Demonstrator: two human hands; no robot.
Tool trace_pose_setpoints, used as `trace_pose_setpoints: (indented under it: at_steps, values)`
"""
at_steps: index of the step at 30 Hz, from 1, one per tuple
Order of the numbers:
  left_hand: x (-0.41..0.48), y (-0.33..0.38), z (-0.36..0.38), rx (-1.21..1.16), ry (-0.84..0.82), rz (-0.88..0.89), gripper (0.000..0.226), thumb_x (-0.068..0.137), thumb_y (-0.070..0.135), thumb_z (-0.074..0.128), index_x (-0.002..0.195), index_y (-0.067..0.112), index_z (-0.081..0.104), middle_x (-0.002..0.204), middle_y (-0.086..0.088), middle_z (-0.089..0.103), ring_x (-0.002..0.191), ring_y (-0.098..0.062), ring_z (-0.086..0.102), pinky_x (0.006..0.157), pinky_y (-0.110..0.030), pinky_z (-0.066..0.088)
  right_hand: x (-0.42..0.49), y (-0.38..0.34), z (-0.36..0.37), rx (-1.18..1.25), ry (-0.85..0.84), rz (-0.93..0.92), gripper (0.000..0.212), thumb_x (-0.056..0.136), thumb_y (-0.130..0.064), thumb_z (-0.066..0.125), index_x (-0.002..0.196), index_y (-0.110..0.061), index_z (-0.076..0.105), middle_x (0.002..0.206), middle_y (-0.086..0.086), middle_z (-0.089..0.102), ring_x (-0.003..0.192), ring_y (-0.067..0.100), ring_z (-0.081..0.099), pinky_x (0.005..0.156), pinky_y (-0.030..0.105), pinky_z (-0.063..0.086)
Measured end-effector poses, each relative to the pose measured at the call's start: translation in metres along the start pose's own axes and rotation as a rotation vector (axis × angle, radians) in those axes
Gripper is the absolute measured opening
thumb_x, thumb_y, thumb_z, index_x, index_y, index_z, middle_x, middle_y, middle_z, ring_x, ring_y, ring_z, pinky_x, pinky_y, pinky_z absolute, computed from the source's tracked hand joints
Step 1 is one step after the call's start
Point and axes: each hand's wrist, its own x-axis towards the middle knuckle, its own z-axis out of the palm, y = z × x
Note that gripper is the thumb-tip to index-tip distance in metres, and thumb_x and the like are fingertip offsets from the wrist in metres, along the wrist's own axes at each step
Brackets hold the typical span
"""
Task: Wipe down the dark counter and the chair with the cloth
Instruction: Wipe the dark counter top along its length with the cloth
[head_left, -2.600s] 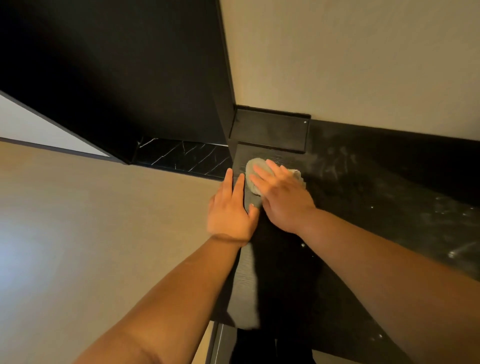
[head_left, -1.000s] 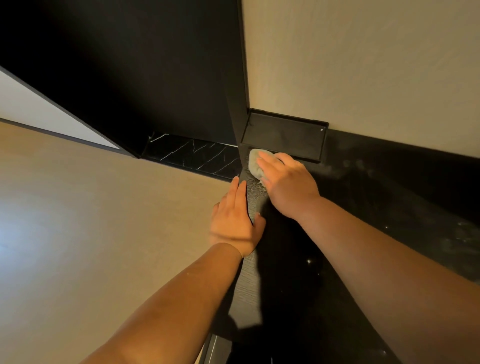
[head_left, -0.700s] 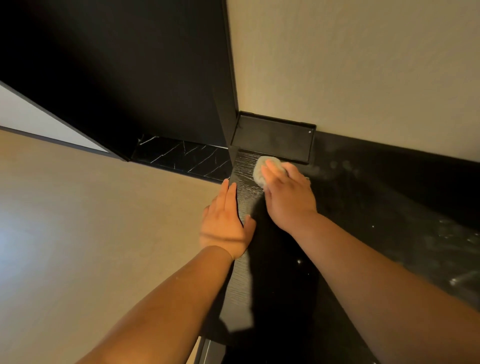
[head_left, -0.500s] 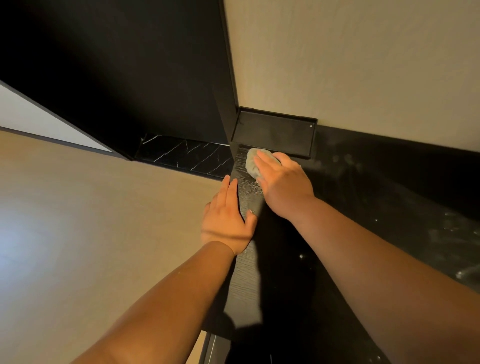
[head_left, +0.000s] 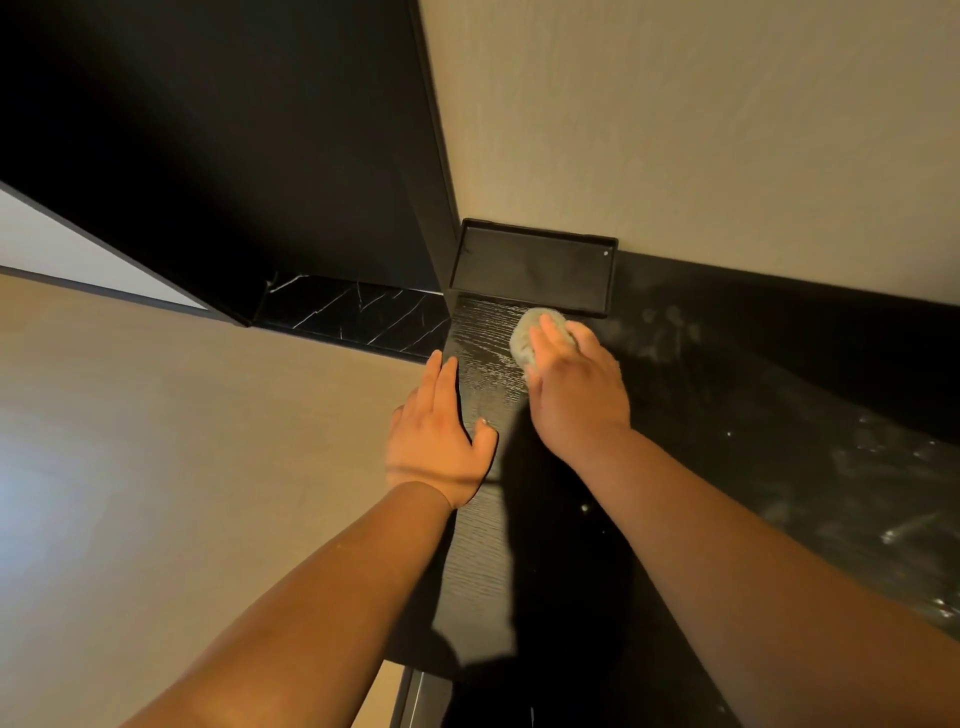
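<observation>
desk (head_left: 753, 467): dark woodgrain top; left edge runs near to far, beige floor (head_left: 156, 467) on its left; far edge shut in by wall (head_left: 675, 130).
cloth (head_left: 522, 340): pale grey-green wad on far-left part of desk, just near of tray (head_left: 530, 273) rim, mostly under fingers.
R hand (head_left: 576, 395): palm down, fingers curved over cloth, pressing it on desk.
L hand (head_left: 436, 441): flat, fingers straight, along desk's left edge, thumb on the top; holds nothing.
tray: dark, shallow, raised rim, in far-left corner vs wall.
panel (head_left: 208, 130): black, upright, meets desk at far-left corner, just left of tray.
ledge (head_left: 358, 312): black marble w/ white veins, left of desk, at panel's foot.
room: short bare strip btw cloth & left edge; wide open desk to right & near of R hand, pale smears & specks there.
</observation>
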Motion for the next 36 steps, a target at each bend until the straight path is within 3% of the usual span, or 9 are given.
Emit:
trace_pose_setpoints:
  at_steps: [8, 11, 14, 18, 23, 26, 30, 33, 36]
  values:
    - [0.0, -0.001, 0.001, -0.013, 0.011, 0.006, 0.086, 0.09, 0.051, 0.047, 0.166, 0.019, 0.023, 0.175, -0.001, 0.017, 0.151, -0.022, 0.035, 0.116, -0.043, 0.038, -0.029, 0.039, -0.013, -0.025, 0.071, 0.208, 0.051, 0.097, -0.03, 0.058, 0.144, -0.014, 0.046, 0.144, 0.01, 0.052, 0.137, 0.03, 0.041, 0.103, 0.052, 0.047]
    - [-0.001, -0.001, 0.002, -0.004, 0.009, -0.002, 0.086, 0.089, 0.051, 0.047, 0.165, 0.018, 0.024, 0.175, -0.002, 0.018, 0.15, -0.023, 0.037, 0.115, -0.044, 0.04, -0.024, 0.014, -0.007, -0.016, 0.079, 0.081, 0.05, 0.093, -0.026, 0.063, 0.14, -0.013, 0.054, 0.141, 0.013, 0.056, 0.134, 0.031, 0.044, 0.103, 0.048, 0.045]
    - [0.0, 0.0, 0.002, -0.007, 0.01, 0.0, 0.086, 0.089, 0.051, 0.047, 0.165, 0.019, 0.023, 0.175, -0.002, 0.017, 0.151, -0.022, 0.035, 0.116, -0.044, 0.039, -0.007, -0.005, 0.008, 0.006, 0.041, -0.041, 0.059, 0.095, -0.026, 0.061, 0.151, -0.014, 0.046, 0.153, 0.009, 0.048, 0.142, 0.029, 0.038, 0.113, 0.047, 0.042]
    - [0.0, 0.0, 0.001, -0.002, 0.009, -0.002, 0.085, 0.091, 0.05, 0.049, 0.166, 0.02, 0.021, 0.175, -0.001, 0.016, 0.153, -0.021, 0.033, 0.118, -0.044, 0.039, 0.004, 0.009, 0.015, -0.042, -0.042, -0.18, 0.069, 0.101, -0.032, 0.053, 0.162, -0.021, 0.023, 0.167, 0.011, 0.025, 0.155, 0.033, 0.015, 0.126, 0.046, 0.022]
    - [0.0, 0.001, 0.001, 0.0, 0.018, 0.006, 0.084, 0.092, 0.048, 0.052, 0.166, 0.018, 0.023, 0.175, -0.003, 0.018, 0.152, -0.023, 0.035, 0.117, -0.044, 0.038, -0.018, 0.035, 0.0, -0.063, -0.101, -0.186, 0.063, 0.106, -0.045, 0.035, 0.162, -0.019, 0.021, 0.171, 0.009, 0.009, 0.158, 0.026, -0.005, 0.125, 0.042, 0.001]
    - [-0.001, 0.001, 0.001, 0.011, 0.01, 0.01, 0.085, 0.092, 0.049, 0.051, 0.166, 0.018, 0.023, 0.175, -0.003, 0.017, 0.15, -0.024, 0.037, 0.115, -0.044, 0.039, -0.019, 0.016, 0.005, -0.041, -0.132, -0.262, 0.066, 0.105, -0.045, 0.037, 0.162, -0.016, 0.02, 0.171, 0.011, 0.01, 0.158, 0.028, -0.003, 0.127, 0.043, -0.001]
    - [0.001, -0.001, 0.003, 0.003, 0.028, 0.018, 0.085, 0.096, 0.053, 0.052, 0.167, 0.019, 0.019, 0.175, -0.004, 0.017, 0.15, -0.024, 0.038, 0.115, -0.045, 0.04, 0.01, -0.005, 0.02, 0.015, -0.193, -0.488, 0.07, 0.102, -0.029, 0.053, 0.162, -0.013, 0.02, 0.171, 0.011, 0.011, 0.158, 0.029, 0.002, 0.128, 0.046, 0.009]
    - [0.0, -0.001, 0.004, -0.01, 0.039, 0.016, 0.093, 0.094, 0.055, 0.05, 0.168, 0.016, 0.009, 0.175, -0.007, 0.018, 0.154, -0.025, 0.032, 0.119, -0.045, 0.038, 0.045, -0.023, 0.02, 0.011, -0.302, -0.456, 0.081, 0.101, -0.02, 0.051, 0.164, -0.018, 0.001, 0.172, 0.003, -0.008, 0.157, 0.022, -0.015, 0.129, 0.041, 0.0]
    - [0.001, -0.002, 0.006, 0.013, 0.037, -0.006, 0.094, 0.095, 0.056, 0.049, 0.168, 0.011, 0.009, 0.174, -0.012, 0.021, 0.155, -0.027, 0.031, 0.121, -0.047, 0.036, 0.053, -0.029, 0.017, 0.044, -0.298, -0.45, 0.081, 0.099, -0.016, 0.05, 0.165, -0.023, 0.003, 0.172, -0.001, -0.007, 0.157, 0.018, -0.014, 0.129, 0.039, 0.0]
